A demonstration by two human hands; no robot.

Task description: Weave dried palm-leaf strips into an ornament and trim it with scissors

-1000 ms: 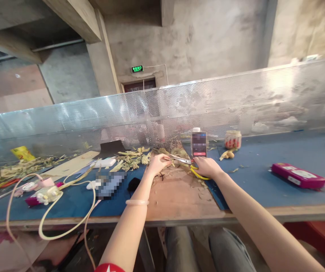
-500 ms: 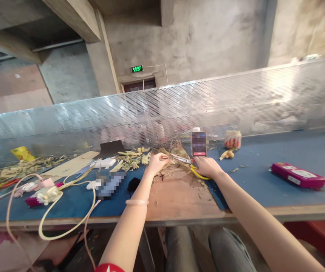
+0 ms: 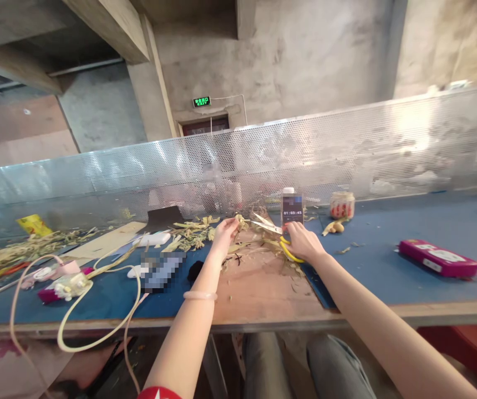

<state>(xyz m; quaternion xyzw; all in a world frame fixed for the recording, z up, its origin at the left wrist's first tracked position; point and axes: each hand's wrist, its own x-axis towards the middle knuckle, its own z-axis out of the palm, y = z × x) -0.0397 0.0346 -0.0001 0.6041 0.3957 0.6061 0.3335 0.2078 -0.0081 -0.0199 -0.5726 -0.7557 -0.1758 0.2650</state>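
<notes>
arms [image 3: 192,327] outstretched, left hand [image 3: 224,235] pinches dried plant [image 3: 242,223], right hand [image 3: 304,243] grips parted scissors [image 3: 274,228]

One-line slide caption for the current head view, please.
Left hand holds a pale plant piece near the open yellow-handled scissors in the right hand, above a brown board.

Moderate, diffuse light. Glare on perforated screen [image 3: 330,149] beyond grip of right hand [image 3: 303,242], brightest rightward. Ceiling [image 3: 67,41], up-left of grip, dim. Wide-angle stretch at edges; pixelated patch [image 3: 161,272] left of grip.
</notes>
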